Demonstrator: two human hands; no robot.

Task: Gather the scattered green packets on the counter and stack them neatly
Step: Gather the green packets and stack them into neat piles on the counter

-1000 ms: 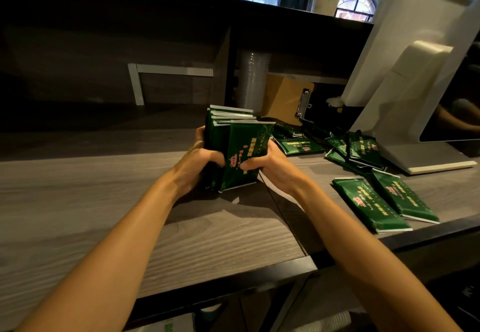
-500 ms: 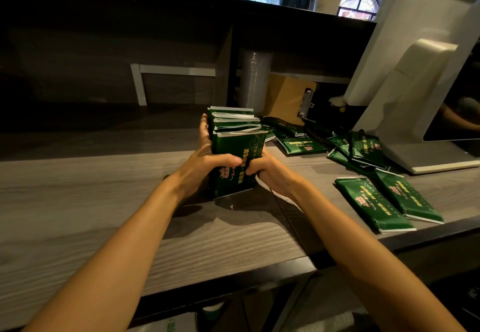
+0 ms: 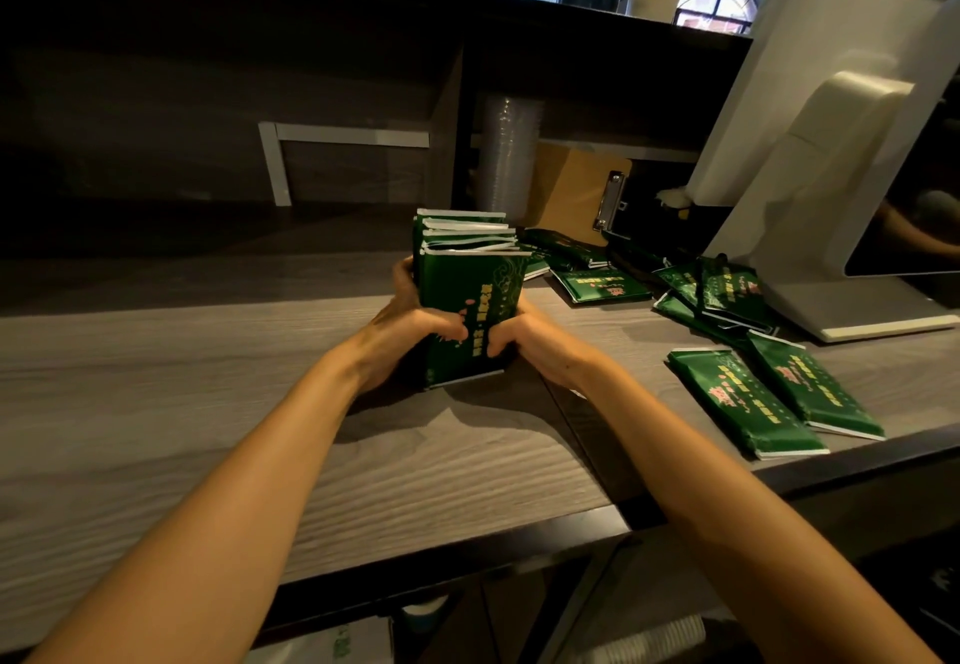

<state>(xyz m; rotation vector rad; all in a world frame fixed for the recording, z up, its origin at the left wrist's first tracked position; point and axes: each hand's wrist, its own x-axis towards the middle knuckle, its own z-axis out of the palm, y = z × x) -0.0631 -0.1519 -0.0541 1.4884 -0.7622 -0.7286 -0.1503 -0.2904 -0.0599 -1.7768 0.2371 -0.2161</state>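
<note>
A bundle of several green packets [image 3: 470, 289] stands upright on its end on the grey wooden counter [image 3: 182, 403], white edges showing at the top. My left hand [image 3: 408, 336] grips its left side and my right hand [image 3: 530, 338] grips its right side, thumbs pressed on the front packet. Two green packets [image 3: 743, 403] [image 3: 810, 385] lie flat side by side near the counter's front right edge. Several more packets [image 3: 600, 286] [image 3: 717, 294] lie scattered farther back, between the bundle and the monitor base.
A white monitor on a stand [image 3: 831, 195] occupies the right. A brown clipboard [image 3: 576, 195] leans at the back beside a stack of clear plastic cups [image 3: 506, 154]. A dark shelf wall runs behind. The counter's front edge [image 3: 441, 554] is dark.
The front packet, earlier angled out to the right, is now pressed flush with the bundle. Both hands have closed in tighter around the bundle's lower half.
</note>
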